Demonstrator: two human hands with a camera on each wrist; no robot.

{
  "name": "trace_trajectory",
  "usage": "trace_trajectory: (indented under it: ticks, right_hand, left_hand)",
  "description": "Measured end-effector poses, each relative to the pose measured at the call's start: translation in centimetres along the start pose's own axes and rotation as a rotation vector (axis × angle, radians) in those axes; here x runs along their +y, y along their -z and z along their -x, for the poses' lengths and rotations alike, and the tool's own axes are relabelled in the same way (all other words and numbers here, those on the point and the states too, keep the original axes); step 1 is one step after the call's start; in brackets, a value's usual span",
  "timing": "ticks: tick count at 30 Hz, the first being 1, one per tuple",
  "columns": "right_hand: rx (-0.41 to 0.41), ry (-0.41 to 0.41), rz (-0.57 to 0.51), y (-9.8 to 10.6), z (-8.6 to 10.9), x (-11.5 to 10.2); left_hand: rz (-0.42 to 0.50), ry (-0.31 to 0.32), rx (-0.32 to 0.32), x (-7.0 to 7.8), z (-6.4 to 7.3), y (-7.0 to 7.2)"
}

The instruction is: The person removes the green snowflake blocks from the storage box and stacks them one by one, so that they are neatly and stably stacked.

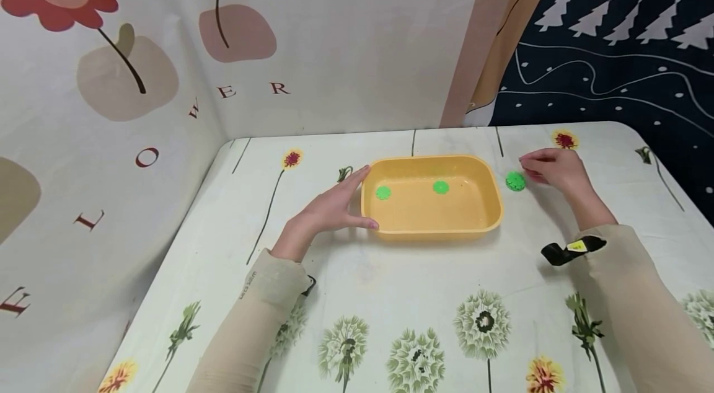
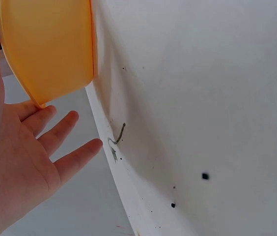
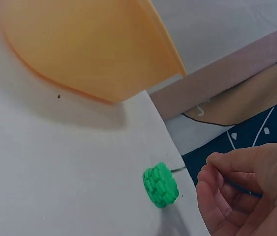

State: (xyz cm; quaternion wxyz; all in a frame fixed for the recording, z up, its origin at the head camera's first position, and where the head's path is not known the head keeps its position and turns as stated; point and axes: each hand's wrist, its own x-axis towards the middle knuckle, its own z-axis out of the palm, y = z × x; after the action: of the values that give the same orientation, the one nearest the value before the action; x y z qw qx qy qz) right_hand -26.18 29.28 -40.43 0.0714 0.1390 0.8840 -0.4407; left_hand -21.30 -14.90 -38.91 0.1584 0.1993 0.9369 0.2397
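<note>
A yellow rectangular tray [image 1: 435, 225] stands on the table, with two flat round green pieces inside, one at the left [image 1: 383, 193] and one near the middle [image 1: 440, 187]. My left hand [image 1: 331, 204] spans the tray's left end, thumb at the front corner and fingers spread toward the back corner. Right of the tray is another round green piece [image 1: 515, 181], its side covered in small knobs [image 3: 161, 185] like a toy tyre. Just beside it my right hand [image 1: 555, 171] has loosely bent fingers, thumb close to the index finger [image 3: 209, 169], with nothing visible between them.
A white flower-printed cloth [image 1: 390, 281] covers the table. Behind it hangs a pale printed curtain [image 1: 357, 70], and a dark cloth with white trees [image 1: 613, 70] hangs at the right. A black wrist device [image 1: 571, 250] sits at the right sleeve.
</note>
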Motion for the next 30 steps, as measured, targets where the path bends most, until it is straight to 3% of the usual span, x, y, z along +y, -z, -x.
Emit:
trace_trajectory:
  ticks: [9,18,21,24,26,30]
  right_hand:
    - [0.071,0.084,0.052,-1.8,-6.3,4.3]
    - [0.055,0.104,-0.012,-2.5,-7.5,3.3]
    - [0.013,0.125,-0.06,-2.1,-6.1,1.6]
    - [-0.023,0.111,-0.111,-1.8,-3.2,-1.4]
    - [-0.055,0.112,-0.109,-1.7,-0.8,-3.8]
    - [-0.067,0.148,-0.079,-2.3,1.5,-6.3]
  left_hand:
    - [0.0,-0.009,0.001,0.1,0.1,0.1]
    - [0.003,0.0,-0.002,0.1,0.0,0.0]
    - [0.004,0.007,-0.008,0.2,0.0,0.1]
    - [0.002,0.009,-0.009,0.3,0.0,0.1]
    - [0.001,0.007,-0.01,0.2,0.0,0.1]
    - [-0.002,0.002,-0.008,0.2,0.1,0.1]
